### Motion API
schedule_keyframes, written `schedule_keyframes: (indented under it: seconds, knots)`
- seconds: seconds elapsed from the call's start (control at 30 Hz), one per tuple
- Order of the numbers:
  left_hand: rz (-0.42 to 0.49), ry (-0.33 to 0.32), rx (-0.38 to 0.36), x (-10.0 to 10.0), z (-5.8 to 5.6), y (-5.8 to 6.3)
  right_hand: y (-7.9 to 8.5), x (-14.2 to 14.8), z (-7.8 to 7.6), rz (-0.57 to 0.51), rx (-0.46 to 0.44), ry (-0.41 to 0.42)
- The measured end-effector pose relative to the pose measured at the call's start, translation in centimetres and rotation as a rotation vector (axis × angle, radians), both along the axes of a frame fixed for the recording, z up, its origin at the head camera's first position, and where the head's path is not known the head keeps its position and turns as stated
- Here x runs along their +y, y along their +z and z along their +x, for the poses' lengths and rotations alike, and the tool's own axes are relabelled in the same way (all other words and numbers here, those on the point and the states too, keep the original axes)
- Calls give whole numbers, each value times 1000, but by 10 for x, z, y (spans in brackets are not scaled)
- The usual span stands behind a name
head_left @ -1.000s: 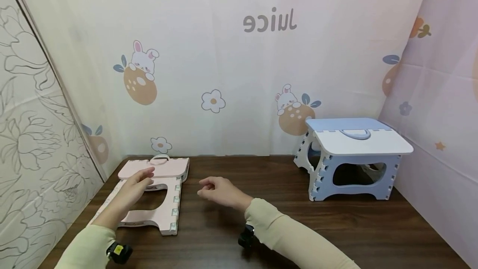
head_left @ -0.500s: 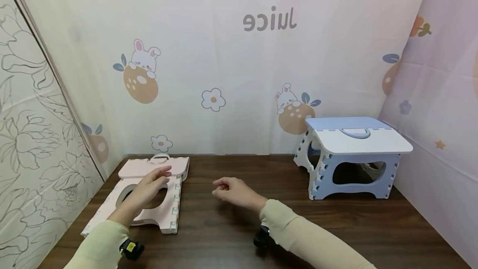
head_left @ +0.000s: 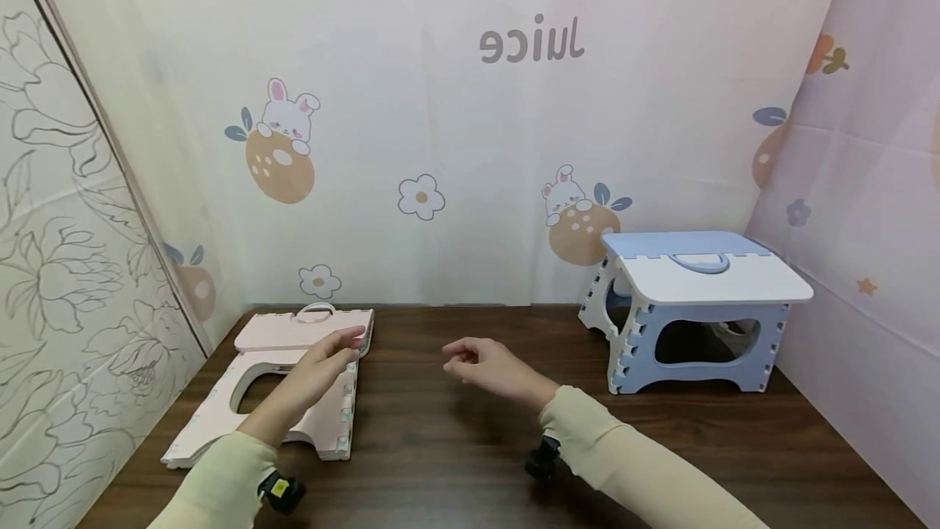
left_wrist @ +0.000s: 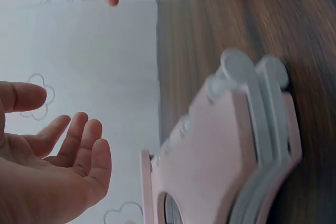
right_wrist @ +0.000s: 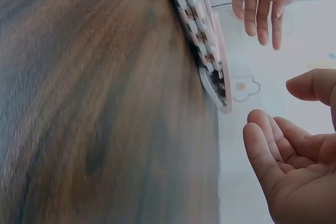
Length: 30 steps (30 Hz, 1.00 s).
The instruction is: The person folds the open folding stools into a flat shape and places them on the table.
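Observation:
A pink folding stool lies folded flat on the left of the table, its handle toward the back wall. Above its right side hovers my left hand, holding nothing, fingers loosely bent in the left wrist view. My right hand hangs over the table to the right of the pink stool, also with nothing in it; its fingers curve loosely in the right wrist view. At the back right a blue and white folding stool stands unfolded on its legs. Neither hand touches a stool.
The dark wooden table reaches back to a curtain printed with rabbits, fruit and flowers. Another curtain borders the right side, close to the blue stool. A white panel with flower outlines flanks the left.
Both hands have drifted to the right above the table, the left one passing across the pink stool. The two stools have stayed in place.

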<state>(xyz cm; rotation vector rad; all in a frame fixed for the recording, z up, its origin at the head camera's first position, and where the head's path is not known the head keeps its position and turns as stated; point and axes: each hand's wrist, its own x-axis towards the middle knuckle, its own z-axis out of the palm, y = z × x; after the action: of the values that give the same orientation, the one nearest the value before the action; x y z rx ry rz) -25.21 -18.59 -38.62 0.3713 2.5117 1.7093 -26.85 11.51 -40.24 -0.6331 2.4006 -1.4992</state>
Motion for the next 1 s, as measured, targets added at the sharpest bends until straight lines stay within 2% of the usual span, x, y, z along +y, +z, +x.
schedule_keyframes:
  seconds: [0.23, 0.43, 0.67, 1.0]
  knots:
    - [13, -18, 9, 11, 1, 2, -2, 14, -1, -20, -15, -22]
    - [20, -52, -1, 21, 0, 0, 0, 27, 1, -15, 23, -46]
    - [39, -56, -11, 37, -1, -2, 7, 48, 2, 67, 106, -79]
    - [69, -98, 29, 50, 1, 0, 9, 67, 6, 114, 134, -117]
